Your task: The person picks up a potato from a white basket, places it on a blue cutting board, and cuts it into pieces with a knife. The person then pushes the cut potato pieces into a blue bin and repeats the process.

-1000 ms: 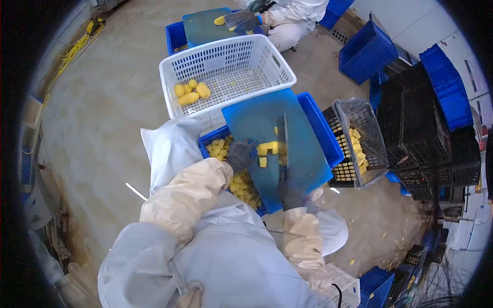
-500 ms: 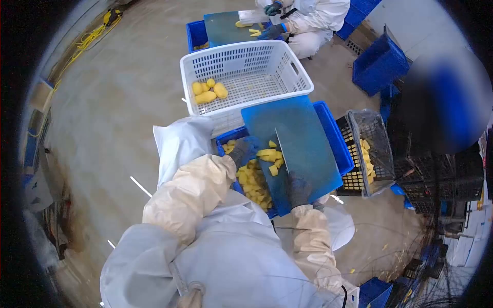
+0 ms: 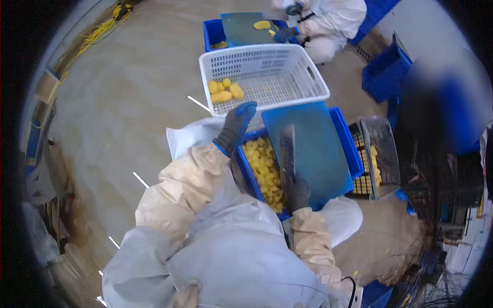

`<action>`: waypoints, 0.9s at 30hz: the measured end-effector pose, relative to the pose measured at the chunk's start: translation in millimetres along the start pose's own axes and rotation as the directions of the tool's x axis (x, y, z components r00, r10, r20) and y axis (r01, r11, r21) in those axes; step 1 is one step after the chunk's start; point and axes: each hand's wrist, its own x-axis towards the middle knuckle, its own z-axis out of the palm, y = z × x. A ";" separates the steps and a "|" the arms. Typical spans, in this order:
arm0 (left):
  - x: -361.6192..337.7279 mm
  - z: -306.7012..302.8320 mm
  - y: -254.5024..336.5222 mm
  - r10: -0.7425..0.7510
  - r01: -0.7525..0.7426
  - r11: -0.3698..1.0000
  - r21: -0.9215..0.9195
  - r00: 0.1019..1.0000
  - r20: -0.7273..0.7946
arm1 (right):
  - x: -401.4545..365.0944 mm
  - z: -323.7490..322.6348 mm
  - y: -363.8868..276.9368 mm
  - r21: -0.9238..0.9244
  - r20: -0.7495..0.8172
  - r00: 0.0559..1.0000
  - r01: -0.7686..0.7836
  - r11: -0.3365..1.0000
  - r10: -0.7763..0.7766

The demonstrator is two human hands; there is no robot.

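Note:
My right hand, in a dark glove, grips a knife by its handle. Its blade lies along the left side of the blue cutting board and is blurred. Cut potato chunks fill the exposed part of the blue crate beneath the board. My left hand, gloved in grey and blue, is raised near the front corner of the white basket, fingers stretched out and holding nothing. Several peeled potatoes sit in the basket's left end.
Across the basket, a co-worker's gloved hand is at another cutting board with a potato piece. A black crate with yellow pieces stands at right. A blue bin is farther back.
My left hand has moved from the potato chunks up toward the basket. The cut pieces on my board are gone from it, and the knife has shifted to the board's left edge.

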 end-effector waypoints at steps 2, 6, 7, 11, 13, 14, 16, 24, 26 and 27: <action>38.6 -34.3 38.3 -0.017 0.017 1.000 0.019 1.000 -0.014 | 14.5 29.7 26.8 0.158 -0.079 0.978 0.206 0.966 -0.195; 113.8 -95.9 25.5 -0.058 0.058 0.998 0.002 0.993 -0.103 | 36.8 14.3 15.5 0.747 0.085 0.976 -0.195 0.636 0.200; 133.8 -106.7 3.7 -0.096 0.105 0.988 0.115 0.992 -0.081 | 41.7 5.7 11.2 0.813 0.404 0.851 -0.502 0.294 0.336; 188.4 -121.8 -85.2 -0.199 0.035 0.786 0.617 0.959 0.200 | 55.2 63.3 59.2 0.388 -0.098 0.995 0.033 0.921 0.005; 204.3 -118.4 -128.2 -0.302 -0.131 0.609 0.782 0.874 0.381 | 67.7 18.3 12.7 0.680 0.280 0.719 -0.616 0.397 0.636; 207.3 -113.3 -141.6 -0.274 -0.304 0.497 0.813 0.834 0.479 | 68.9 32.8 27.7 0.672 0.285 0.715 -0.624 0.399 0.638; 227.0 -101.4 -173.6 -0.433 -0.397 0.366 0.842 0.728 0.531 | 50.4 68.0 73.0 0.656 0.048 0.938 -0.288 0.698 0.343; 251.9 -90.4 -359.1 -0.083 0.098 0.993 0.064 0.976 -0.200 | 57.4 42.4 63.0 0.639 0.260 0.924 -0.381 0.668 0.279; 243.0 -85.0 -400.3 -0.165 0.073 0.973 -0.220 0.884 -0.437 | 83.1 7.5 20.3 0.679 0.546 0.738 -0.667 0.307 0.397; 239.0 -79.0 -409.5 -0.182 0.087 0.970 -0.227 0.880 -0.439 | 104.0 -4.3 -1.3 0.666 0.552 0.729 -0.677 0.313 0.404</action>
